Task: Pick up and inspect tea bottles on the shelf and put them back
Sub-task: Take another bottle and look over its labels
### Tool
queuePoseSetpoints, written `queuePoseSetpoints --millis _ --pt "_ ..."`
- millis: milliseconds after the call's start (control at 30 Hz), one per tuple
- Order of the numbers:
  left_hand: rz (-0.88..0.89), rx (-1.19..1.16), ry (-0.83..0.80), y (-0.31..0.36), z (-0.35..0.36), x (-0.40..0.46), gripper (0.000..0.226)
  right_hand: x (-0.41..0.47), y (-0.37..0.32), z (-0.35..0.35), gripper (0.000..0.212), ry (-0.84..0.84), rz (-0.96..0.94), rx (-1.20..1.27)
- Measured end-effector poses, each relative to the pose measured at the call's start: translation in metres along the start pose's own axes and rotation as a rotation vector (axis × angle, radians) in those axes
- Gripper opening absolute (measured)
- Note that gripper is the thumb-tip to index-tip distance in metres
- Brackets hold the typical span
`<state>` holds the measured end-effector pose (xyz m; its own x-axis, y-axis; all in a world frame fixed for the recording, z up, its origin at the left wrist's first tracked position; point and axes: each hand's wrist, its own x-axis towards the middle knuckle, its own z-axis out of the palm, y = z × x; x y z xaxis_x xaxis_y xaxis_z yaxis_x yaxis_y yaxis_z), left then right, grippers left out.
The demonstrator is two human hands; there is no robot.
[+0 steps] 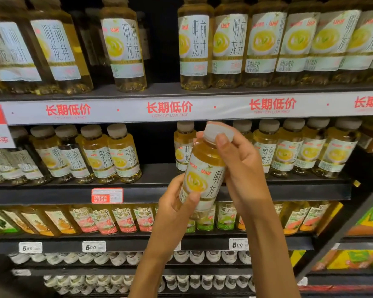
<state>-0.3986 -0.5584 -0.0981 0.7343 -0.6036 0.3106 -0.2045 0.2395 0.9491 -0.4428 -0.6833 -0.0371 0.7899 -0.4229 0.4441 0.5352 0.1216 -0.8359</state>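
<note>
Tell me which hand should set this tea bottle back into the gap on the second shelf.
Probably the left hand: it grips the tea bottle around its lower body, giving control to stand it upright. The right hand only holds near the cap. The gap lies just up-left.

The left hand [177,201] is covering the lower left of the held tea bottle [202,175], and the right hand [243,166] is hiding its far side and part of the cap [219,132]. The top-shelf bottles [265,46] are running off the upper edge, necks unseen. The far-left bottles [11,50] are smearing into blur. Small print on the red tag [107,195] is staying too fine to read.
</note>
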Motion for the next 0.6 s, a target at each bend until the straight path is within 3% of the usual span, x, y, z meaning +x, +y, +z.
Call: queuePoseSetpoints --millis 100,167,333,467,600 --pt "0.003 0.012 0.074 0.008 0.001 0.003 0.044 0.012 -0.003 0.006 0.044 0.042 0.013 0.001" --pt "-0.062 -0.028 0.078 0.011 -0.002 0.004 0.042 0.02 -0.005 0.01 0.034 0.022 0.02 0.033" --pt "-0.259 -0.204 0.056 0.015 -0.007 0.0 0.082 0.035 -0.014 0.02 0.027 -0.099 0.08 0.172" --pt "-0.243 -0.141 0.038 0.021 -0.008 0.004 0.071 0.037 -0.017 0.025 0.02 -0.075 0.085 0.108" --pt "-0.091 -0.018 0.128 0.027 -0.006 0.007 0.047 0.037 -0.023 0.032 0.014 -0.032 0.008 -0.104"
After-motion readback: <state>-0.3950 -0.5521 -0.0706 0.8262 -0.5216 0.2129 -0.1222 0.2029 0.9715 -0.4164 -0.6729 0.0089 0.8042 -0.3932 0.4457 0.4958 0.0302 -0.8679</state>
